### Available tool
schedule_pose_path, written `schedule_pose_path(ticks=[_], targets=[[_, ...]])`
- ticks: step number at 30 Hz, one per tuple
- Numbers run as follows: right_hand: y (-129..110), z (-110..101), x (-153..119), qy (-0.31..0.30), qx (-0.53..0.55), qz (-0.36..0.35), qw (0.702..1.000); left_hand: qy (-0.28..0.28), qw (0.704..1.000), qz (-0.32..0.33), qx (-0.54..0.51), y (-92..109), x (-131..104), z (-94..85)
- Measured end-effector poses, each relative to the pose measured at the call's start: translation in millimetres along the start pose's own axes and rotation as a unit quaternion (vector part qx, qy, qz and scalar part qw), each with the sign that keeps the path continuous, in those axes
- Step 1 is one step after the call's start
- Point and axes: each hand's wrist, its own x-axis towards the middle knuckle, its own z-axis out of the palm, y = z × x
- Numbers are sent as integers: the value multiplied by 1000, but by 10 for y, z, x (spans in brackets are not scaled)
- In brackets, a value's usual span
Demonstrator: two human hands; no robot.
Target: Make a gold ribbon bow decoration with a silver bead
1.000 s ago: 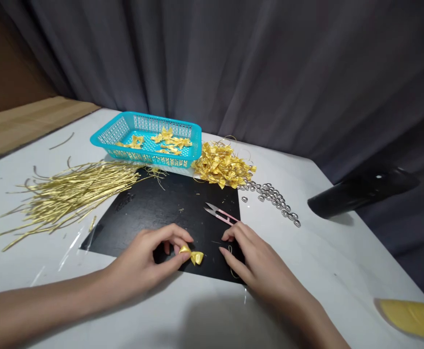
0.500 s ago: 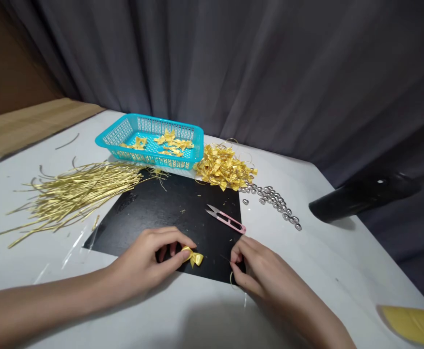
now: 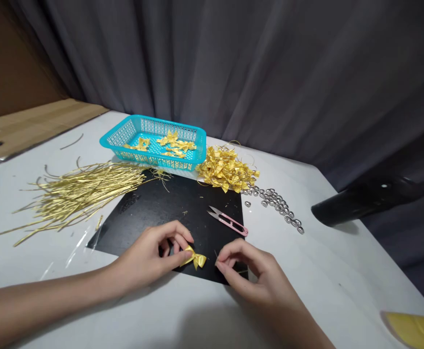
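A small yellow ribbon bow (image 3: 198, 260) is pinched at its left side by the thumb and fingers of my left hand (image 3: 161, 252), over the front part of a black mat (image 3: 149, 208). To its right my right hand (image 3: 246, 269) pinches a thin strand whose end sticks up past the fingertips; it does not touch the bow. Pink-handled thread snips (image 3: 229, 221) lie on the mat beyond my right hand, blades pointing left.
Behind the mat stands a blue basket (image 3: 152, 122) with several yellow bows. Gold cords (image 3: 84, 189) lie left, a pile of yellow bows (image 3: 226, 167) and silver beads (image 3: 279, 202) right. A black cylindrical object (image 3: 337, 208) and a yellow item (image 3: 415, 328) are further right.
My right hand has moved left, closer to the bow, with its fingertips turned toward it. My left hand keeps the bow in nearly the same place. The whole view has shifted slightly.
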Motion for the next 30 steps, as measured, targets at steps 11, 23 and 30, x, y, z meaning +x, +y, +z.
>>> schedule_pose_path(ticks=[11, 23, 30], targets=[[72, -78, -1, 34, -56, -86, 994, -144, 923, 328, 141, -133, 8, -151], [108, 161, -57, -88, -173, -114, 974, -221, 902, 309, 203, -141, 20, -250], [119, 172, -58, -82, -184, -125, 971, -245, 889, 318, 220, -71, 33, -244]])
